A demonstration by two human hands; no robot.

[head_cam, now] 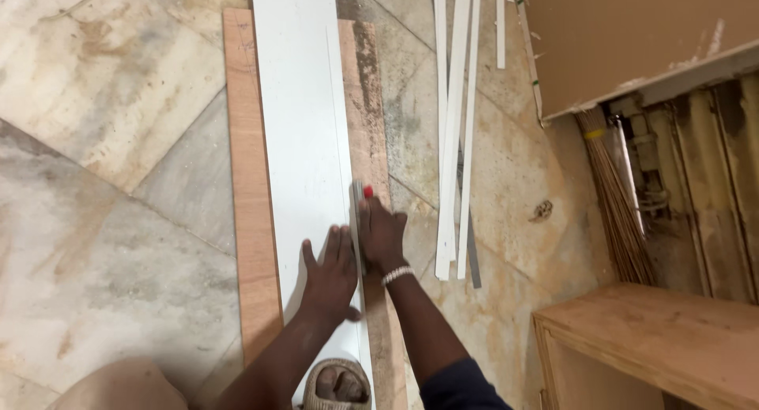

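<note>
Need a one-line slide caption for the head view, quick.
Left hand flat on a white sheet over a wooden board; right hand holds a red-tipped cutter.

Smooth white laminate sheet [304, 125], wooden board [245, 181]

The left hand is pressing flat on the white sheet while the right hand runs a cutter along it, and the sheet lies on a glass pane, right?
Not quite: the head view shows the white sheet lying on a wooden board, not glass. The left hand is flat on it; the right hand holds the cutter.
</note>
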